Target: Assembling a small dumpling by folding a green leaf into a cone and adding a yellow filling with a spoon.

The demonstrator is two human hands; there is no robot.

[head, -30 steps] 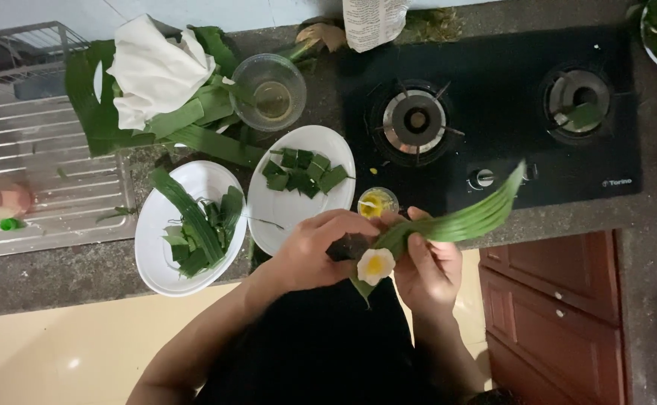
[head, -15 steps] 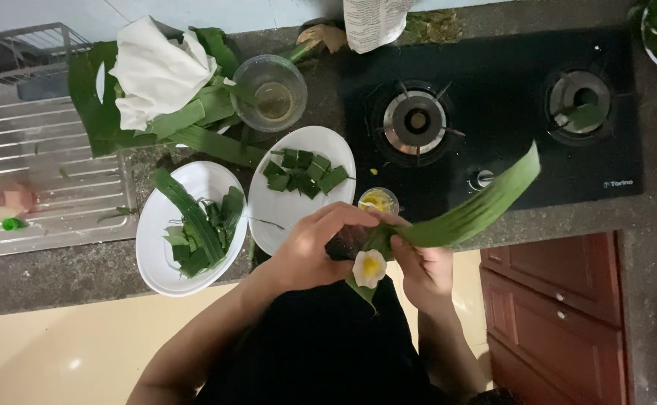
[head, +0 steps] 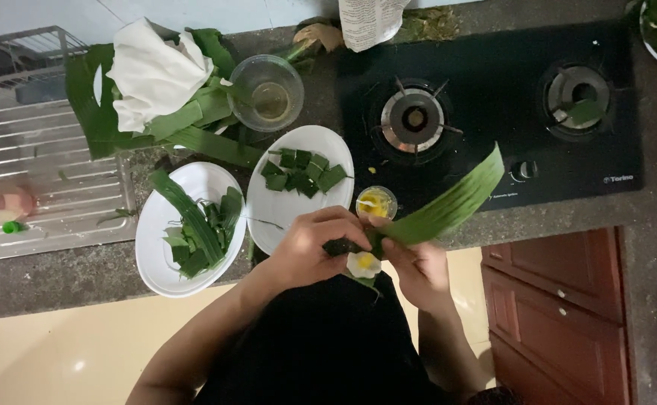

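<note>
Over the counter's front edge, my left hand (head: 319,241) and my right hand (head: 412,264) both grip one long green leaf strip (head: 448,204). The strip's free end slants up to the right over the black gas hob (head: 493,97). Its near end is folded between my fingers around a small white piece with a yellow centre (head: 363,263). Just beyond my hands stands a little cup of yellow filling (head: 377,201).
A white plate of folded leaf parcels (head: 337,150) and a white bowl of leaf scraps (head: 156,255) stand left of my hands. Behind them are a glass bowl (head: 271,91), a pile of big leaves with a white cloth (head: 152,75), and a steel sink drainer (head: 36,180).
The leaf strip's free end has swung upward and slightly left over the hob. My hands have shifted a little higher while folding its near end.
</note>
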